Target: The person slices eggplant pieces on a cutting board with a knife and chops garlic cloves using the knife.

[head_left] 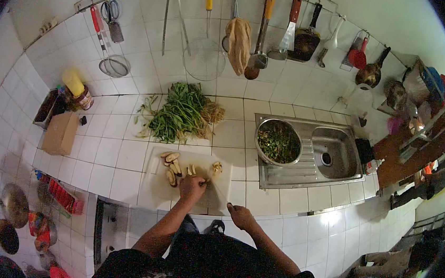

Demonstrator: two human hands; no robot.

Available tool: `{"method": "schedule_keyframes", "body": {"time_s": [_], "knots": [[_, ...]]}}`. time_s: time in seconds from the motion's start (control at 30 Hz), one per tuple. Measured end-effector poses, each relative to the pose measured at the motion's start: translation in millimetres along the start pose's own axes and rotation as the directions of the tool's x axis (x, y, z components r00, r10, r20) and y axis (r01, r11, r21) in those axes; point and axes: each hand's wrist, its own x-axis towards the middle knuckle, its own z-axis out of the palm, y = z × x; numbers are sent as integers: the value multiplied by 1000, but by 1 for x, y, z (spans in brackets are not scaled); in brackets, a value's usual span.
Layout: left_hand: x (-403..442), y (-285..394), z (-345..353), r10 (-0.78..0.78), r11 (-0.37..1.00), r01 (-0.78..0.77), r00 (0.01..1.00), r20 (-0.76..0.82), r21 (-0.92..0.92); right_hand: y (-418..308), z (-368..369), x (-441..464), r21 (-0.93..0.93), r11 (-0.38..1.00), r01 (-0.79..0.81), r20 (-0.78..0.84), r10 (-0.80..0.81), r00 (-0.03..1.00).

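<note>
The knife [221,193] lay over the right part of the cutting board [154,194], its handle end toward the person's right side. Its long axis ran on a slant, the thin, straight metal blade pointing forward and leftward from the right hand [242,218] to the left. The right hand was closed around the handle. The left hand [192,190] was bunched over the board, fingers drawn narrow around a small dark-skinned piece [204,183], mostly hidden by them.

Beyond the left hand stood a few pale, narrow cut pieces [192,169]; to their left lay a loose heap of longish slices [171,177], cream-coloured flesh edged with brown skin. Small pale scraps [217,166] sat apart near the board's far right corner. The board was whitish, flat and smooth, set on a worktop [106,152] of glossy square white tiles. Behind it spread limp leafy greens [178,113], their stringy, straw-coloured roots [214,112] facing right. A round metal bowl [258,148] held finely chopped greens [279,143] beside the brushed-steel sink [341,145].
</note>
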Motion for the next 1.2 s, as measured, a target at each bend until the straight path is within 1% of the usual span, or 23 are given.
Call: {"method": "schedule_keyframes", "body": {"time_s": [0.07,0.13,0.23,0.3,0.33,0.4,0.43,0.5,0.53,0.6,0.63,0.7,0.73,0.8,0.83,0.9,0.93,1.0,1.03,1.1,1.13,1.2], "knots": [[7,19,-24,5,1000,-5,1000,1,-28,-8,-10,-12,144,984,-103,57,96,994],[13,36,-41,-2,998,3,1000,10,-58,-5,-11,-15,191,968,-160,98,143,985],[24,43,-43,-24,998,25,1000,5,-65,1,-14,-20,215,959,-184,95,167,981],[30,40,-36,-43,999,43,999,0,21,4,-13,-21,222,950,-221,100,203,974],[31,37,-33,-43,999,43,999,-1,20,5,-13,-21,225,946,-233,101,215,971],[33,36,-30,-77,992,67,992,102,104,3,-16,-25,233,948,-216,108,195,975],[35,36,-30,-71,993,60,992,105,103,2,-18,-28,237,948,-211,108,190,976],[36,38,-31,-120,988,101,977,175,113,-3,-17,-31,255,953,-161,77,146,986],[35,39,-33,-118,989,98,977,179,114,-4,-16,-32,262,954,-145,67,132,989],[31,42,-33,-70,986,53,992,101,159,-5,-14,-32,235,960,-153,80,137,987],[30,33,-22,-70,986,53,992,105,158,-5,-12,-32,226,961,-157,85,141,986],[33,25,-14,-104,994,101,989,104,27,-7,-6,-31,47,995,93,-87,-89,992],[33,26,-16,-106,994,104,989,104,28,-9,-4,-26,48,994,94,-85,-90,992],[28,31,-19,-96,993,93,994,48,68,-13,-4,-13,35,991,-128,52,126,991],[26,31,-19,-98,993,95,994,50,67,-16,-5,-11,34,991,-131,54,129,990],[25,26,-17,-39,997,38,999,15,74,-21,-8,-7,20,992,-125,97,123,988],[23,23,-13,-42,996,41,999,9,76,-22,-9,-6,17,993,-119,98,117,988],[21,21,-12,-92,994,87,992,88,60,-26,-14,-7,-3,992,-123,118,122,985],[19,23,-15,-97,994,92,992,85,61,-28,-17,-12,-6,993,-119,122,119,985],[11,26,-20,-82,991,79,996,29,109,-30,-22,-24,-16,1000,-17,58,18,998],[9,24,-19,-89,990,85,996,31,109,-28,-21,-25,-17,1000,-18,65,19,998],[11,24,-18,-111,991,108,993,36,72,-26,-21,-25,29,990,-139,76,137,988]]}}
